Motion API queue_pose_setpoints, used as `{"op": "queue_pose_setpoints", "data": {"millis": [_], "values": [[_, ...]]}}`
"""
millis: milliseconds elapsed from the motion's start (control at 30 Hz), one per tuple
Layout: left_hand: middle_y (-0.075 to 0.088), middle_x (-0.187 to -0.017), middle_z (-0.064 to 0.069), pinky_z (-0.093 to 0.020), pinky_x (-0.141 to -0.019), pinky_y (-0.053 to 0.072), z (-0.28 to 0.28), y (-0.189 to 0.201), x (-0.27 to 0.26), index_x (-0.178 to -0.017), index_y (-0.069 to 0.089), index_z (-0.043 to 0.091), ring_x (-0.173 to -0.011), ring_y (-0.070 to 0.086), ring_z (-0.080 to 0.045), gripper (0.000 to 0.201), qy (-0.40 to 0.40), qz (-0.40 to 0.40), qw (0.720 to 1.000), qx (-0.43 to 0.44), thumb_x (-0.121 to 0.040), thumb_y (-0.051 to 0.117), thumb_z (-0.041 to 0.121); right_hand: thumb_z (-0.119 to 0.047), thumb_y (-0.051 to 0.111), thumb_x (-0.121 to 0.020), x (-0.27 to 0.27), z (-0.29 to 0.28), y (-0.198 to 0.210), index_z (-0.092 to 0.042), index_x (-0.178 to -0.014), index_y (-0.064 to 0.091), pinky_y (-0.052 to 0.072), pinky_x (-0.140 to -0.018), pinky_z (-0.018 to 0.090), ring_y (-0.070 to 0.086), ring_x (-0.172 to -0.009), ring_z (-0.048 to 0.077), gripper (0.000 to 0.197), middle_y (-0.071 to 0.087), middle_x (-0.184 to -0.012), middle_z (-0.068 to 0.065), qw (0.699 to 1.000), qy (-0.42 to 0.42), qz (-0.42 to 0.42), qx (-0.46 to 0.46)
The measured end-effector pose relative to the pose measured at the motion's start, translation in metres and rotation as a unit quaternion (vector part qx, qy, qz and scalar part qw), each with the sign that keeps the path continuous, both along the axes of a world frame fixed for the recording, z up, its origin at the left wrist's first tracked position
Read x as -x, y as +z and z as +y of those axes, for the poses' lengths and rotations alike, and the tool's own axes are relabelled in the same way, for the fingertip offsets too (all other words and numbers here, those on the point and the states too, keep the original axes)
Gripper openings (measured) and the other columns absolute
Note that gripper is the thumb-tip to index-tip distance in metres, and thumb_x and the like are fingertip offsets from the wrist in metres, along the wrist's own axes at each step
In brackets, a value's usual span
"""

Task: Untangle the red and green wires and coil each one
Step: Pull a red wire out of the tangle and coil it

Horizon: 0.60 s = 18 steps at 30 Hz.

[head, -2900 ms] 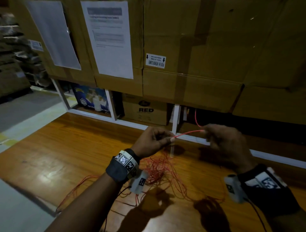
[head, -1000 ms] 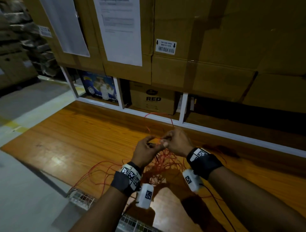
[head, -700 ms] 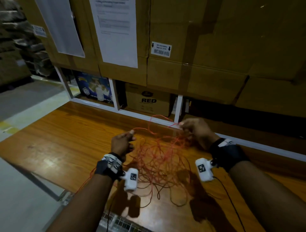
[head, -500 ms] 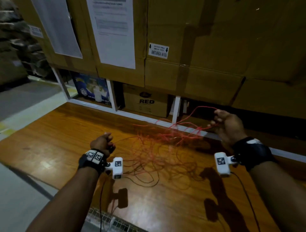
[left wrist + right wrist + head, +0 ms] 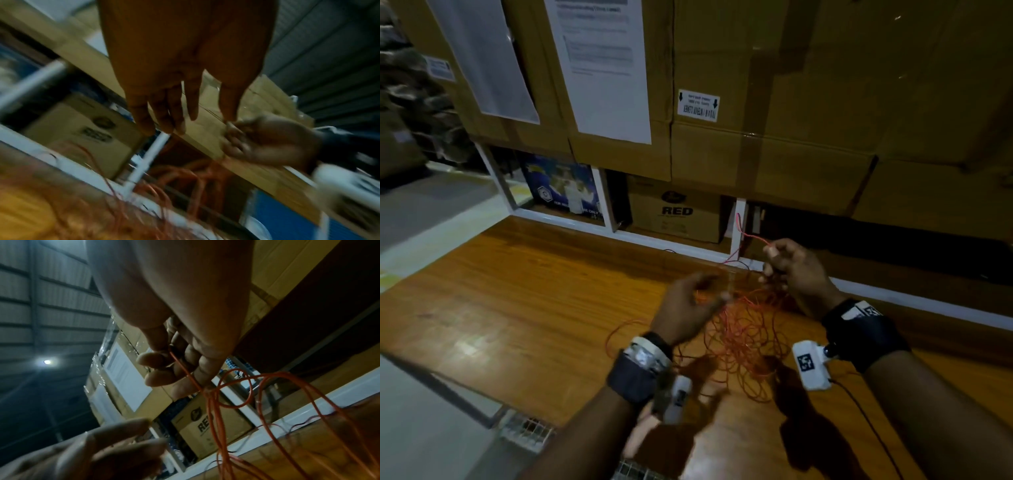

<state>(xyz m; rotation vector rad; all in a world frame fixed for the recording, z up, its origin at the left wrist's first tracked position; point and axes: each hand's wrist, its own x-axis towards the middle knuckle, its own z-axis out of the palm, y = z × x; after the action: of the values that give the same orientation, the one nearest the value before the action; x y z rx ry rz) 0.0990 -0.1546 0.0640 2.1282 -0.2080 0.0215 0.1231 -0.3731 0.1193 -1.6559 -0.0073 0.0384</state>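
Since half a second ago both hands have drawn back together over the bench (image 5: 524, 294). The right hand (image 5: 794, 270) pinches the red wire (image 5: 743, 335), its tangle hanging to the bench; the left hand (image 5: 685, 308) reaches with fingers straight. Feed strands slowly to avoid tightening knots. No green wire shows.

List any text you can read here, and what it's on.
"RED": small carton under the shelf, also seen from the right wrist.
White sticker on the big box: arrows, print upside down, unreadable.
Taped paper sheets: too blurred.
Blue box: partly hidden, unreadable.
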Motion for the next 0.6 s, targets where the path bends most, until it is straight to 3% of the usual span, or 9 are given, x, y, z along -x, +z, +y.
{"op": "queue_pose_setpoints", "data": {"millis": [33,100,200,267,367,500,533,600], "values": [[0.051,-0.149,0.009,-0.025,-0.096,0.042,-0.023,-0.005,0.008,-0.149,0.044,0.034,-0.135,0.046,-0.009,0.073,-0.062,0.011,0.998,0.008,-0.085,0.076,0.052,-0.022,0.048,-0.108,0.002,0.005,0.005,-0.012,-0.108,0.058,0.055,-0.059,0.030,0.066,-0.072,0.023,0.015,0.062,-0.075,0.006,1.000,0.013,0.004,-0.028],[0.053,-0.147,0.007,-0.027,-0.098,0.042,-0.058,-0.014,0.012,-0.149,0.043,0.032,-0.130,0.048,-0.007,0.074,-0.106,-0.046,0.993,-0.008,-0.086,0.077,0.049,-0.023,0.050,-0.107,0.004,0.014,0.015,-0.010,-0.110,0.058,0.059,-0.069,0.037,0.068,-0.076,0.025,0.016,0.063,-0.076,0.006,0.995,0.041,0.006,-0.085],[0.066,-0.127,0.000,-0.033,-0.090,0.051,-0.075,-0.020,-0.003,-0.131,0.061,0.024,-0.112,0.062,-0.017,0.039,-0.031,-0.137,0.990,0.023,-0.093,0.068,0.020,-0.021,0.048,-0.108,0.006,0.019,0.031,-0.009,-0.107,0.057,0.060,-0.074,0.040,0.069,-0.075,0.027,0.015,0.063,-0.075,0.006,0.991,0.048,0.001,-0.126],[0.068,-0.119,0.004,-0.031,-0.084,0.052,-0.063,-0.023,-0.018,-0.121,0.068,0.025,-0.102,0.062,-0.010,0.035,-0.003,-0.129,0.991,0.032,-0.092,0.062,0.007,-0.017,0.046,-0.108,0.005,0.012,0.040,-0.009,-0.104,0.057,0.060,-0.075,0.042,0.065,-0.070,0.025,0.014,0.061,-0.071,0.005,0.987,0.013,0.000,-0.158],[0.070,-0.103,0.016,-0.025,-0.078,0.054,-0.033,-0.026,-0.037,-0.110,0.072,0.031,-0.092,0.064,0.002,0.017,-0.044,-0.077,0.996,0.004,-0.097,0.067,0.021,-0.011,0.043,-0.108,0.002,-0.016,0.044,-0.012,-0.101,0.057,0.059,-0.074,0.043,0.059,-0.061,0.019,0.016,0.056,-0.068,0.002,0.977,-0.069,-0.011,-0.201],[0.071,-0.087,0.013,-0.006,-0.069,0.045,0.001,-0.018,-0.048,-0.104,0.079,0.013,-0.080,0.064,0.013,0.012,-0.038,-0.115,0.992,0.047,-0.096,0.070,0.013,-0.011,0.042,-0.108,0.001,-0.050,0.046,-0.011,-0.105,0.056,0.062,-0.077,0.044,0.072,-0.075,0.022,0.015,0.064,-0.075,0.005,0.954,-0.128,-0.015,-0.270],[0.072,-0.090,0.010,-0.008,-0.072,0.047,0.008,-0.017,-0.053,-0.107,0.079,0.013,-0.083,0.065,0.011,0.014,-0.031,-0.127,0.991,0.042,-0.096,0.070,0.014,-0.011,0.041,-0.109,0.001,-0.055,0.045,-0.011,-0.106,0.055,0.062,-0.075,0.043,0.075,-0.080,0.024,0.015,0.066,-0.078,0.006,0.945,-0.142,-0.011,-0.294],[0.076,-0.099,0.005,-0.023,-0.080,0.056,0.021,-0.018,-0.065,-0.110,0.079,0.016,-0.091,0.069,0.000,0.017,-0.016,-0.127,0.991,0.045,-0.097,0.069,0.020,-0.009,0.040,-0.109,0.000,-0.061,0.039,-0.011,-0.107,0.053,0.062,-0.073,0.042,0.077,-0.088,0.026,0.014,0.070,-0.087,0.009,0.930,-0.171,-0.003,-0.326]]}}
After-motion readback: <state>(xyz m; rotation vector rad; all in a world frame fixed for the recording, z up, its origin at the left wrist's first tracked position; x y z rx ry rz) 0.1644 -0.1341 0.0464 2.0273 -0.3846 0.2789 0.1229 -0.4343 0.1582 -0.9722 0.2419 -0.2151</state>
